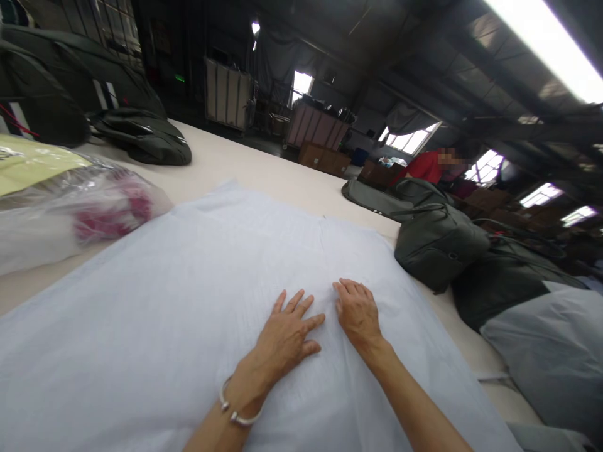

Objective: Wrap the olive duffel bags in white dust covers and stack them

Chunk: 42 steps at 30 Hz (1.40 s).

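Observation:
A large, thin, pale bluish-white sheet (188, 314) lies spread before me, lightly wrinkled; whether it is cloth or plastic I cannot tell. My left hand (287, 333), with a silver bangle (240, 419) at its wrist, rests flat on it with fingers spread. Just to the right, my right hand (358, 307) touches the same sheet, its fingers bent downward and nothing visibly held. A faint crease runs lengthwise close to both hands.
White table (245, 163) under the sheet. Dark green bags (141, 135) and a clear plastic package (113, 207) lie left; more green bags (443, 238) and a grey plastic-covered bundle (556, 351) line the right. Beyond are carts (228, 94), cardboard boxes (323, 157) and a person in red (424, 168).

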Each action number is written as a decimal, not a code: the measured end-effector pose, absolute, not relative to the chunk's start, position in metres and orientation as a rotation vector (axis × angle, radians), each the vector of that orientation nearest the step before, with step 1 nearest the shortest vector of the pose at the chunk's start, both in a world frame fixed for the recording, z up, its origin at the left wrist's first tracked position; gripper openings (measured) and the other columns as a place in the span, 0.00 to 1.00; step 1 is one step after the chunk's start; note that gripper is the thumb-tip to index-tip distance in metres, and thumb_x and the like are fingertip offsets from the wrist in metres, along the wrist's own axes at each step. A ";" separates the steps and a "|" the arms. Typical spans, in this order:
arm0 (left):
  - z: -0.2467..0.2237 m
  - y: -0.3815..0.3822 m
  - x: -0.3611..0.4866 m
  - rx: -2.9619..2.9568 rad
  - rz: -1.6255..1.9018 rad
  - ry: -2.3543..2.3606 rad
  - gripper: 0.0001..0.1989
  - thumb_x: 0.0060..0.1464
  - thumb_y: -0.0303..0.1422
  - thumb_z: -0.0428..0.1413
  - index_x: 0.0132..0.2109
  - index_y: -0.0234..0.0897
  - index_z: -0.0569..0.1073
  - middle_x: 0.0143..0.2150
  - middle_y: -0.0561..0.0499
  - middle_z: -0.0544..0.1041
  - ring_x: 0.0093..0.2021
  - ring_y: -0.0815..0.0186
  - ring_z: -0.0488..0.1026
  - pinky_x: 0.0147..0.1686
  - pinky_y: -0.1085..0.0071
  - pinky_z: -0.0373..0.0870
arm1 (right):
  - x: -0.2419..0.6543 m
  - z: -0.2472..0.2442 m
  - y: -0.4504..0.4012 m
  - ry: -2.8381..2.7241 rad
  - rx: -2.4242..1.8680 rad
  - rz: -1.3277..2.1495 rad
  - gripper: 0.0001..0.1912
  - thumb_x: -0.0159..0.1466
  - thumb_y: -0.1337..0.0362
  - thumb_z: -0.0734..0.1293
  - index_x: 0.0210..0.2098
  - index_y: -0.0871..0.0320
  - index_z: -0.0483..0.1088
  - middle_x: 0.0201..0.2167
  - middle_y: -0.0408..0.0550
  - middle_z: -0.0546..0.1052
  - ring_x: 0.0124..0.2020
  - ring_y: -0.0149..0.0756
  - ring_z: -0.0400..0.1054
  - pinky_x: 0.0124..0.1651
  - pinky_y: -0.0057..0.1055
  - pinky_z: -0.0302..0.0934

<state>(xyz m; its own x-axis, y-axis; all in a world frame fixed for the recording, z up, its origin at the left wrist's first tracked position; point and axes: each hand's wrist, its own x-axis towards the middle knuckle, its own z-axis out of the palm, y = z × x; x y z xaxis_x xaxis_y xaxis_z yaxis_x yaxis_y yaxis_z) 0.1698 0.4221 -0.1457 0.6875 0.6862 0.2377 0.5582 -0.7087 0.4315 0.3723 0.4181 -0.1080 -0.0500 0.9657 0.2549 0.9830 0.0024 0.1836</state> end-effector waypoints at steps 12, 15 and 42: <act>-0.144 0.422 0.170 2.586 0.520 0.890 0.22 0.61 0.44 0.54 0.61 0.53 0.66 0.68 0.53 0.62 0.69 0.52 0.53 0.66 0.41 0.44 | 0.380 -0.098 0.441 -2.129 -2.253 -0.353 0.07 0.65 0.64 0.65 0.37 0.51 0.76 0.37 0.44 0.79 0.41 0.36 0.71 0.43 0.31 0.55; -0.144 0.422 0.170 2.587 0.514 0.890 0.22 0.61 0.44 0.54 0.61 0.54 0.66 0.68 0.53 0.62 0.69 0.52 0.53 0.66 0.41 0.44 | 0.380 -0.094 0.444 -2.052 -2.311 -0.216 0.08 0.65 0.62 0.64 0.37 0.49 0.77 0.38 0.42 0.80 0.42 0.35 0.71 0.41 0.30 0.56; -0.147 0.422 0.171 2.581 0.515 0.897 0.21 0.61 0.44 0.54 0.61 0.54 0.67 0.68 0.52 0.62 0.69 0.52 0.54 0.66 0.43 0.43 | 0.393 -0.081 0.462 -1.751 -2.397 0.174 0.10 0.59 0.56 0.65 0.31 0.47 0.79 0.34 0.40 0.82 0.37 0.35 0.73 0.35 0.29 0.58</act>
<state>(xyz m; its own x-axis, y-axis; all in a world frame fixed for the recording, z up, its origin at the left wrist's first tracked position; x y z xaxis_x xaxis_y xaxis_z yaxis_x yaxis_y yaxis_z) 0.1706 0.4222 -0.1468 0.7323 0.6449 0.2185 0.5140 -0.7341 0.4438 0.3928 0.4620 -0.0811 0.3045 0.9525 0.0050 0.9329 -0.2971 -0.2034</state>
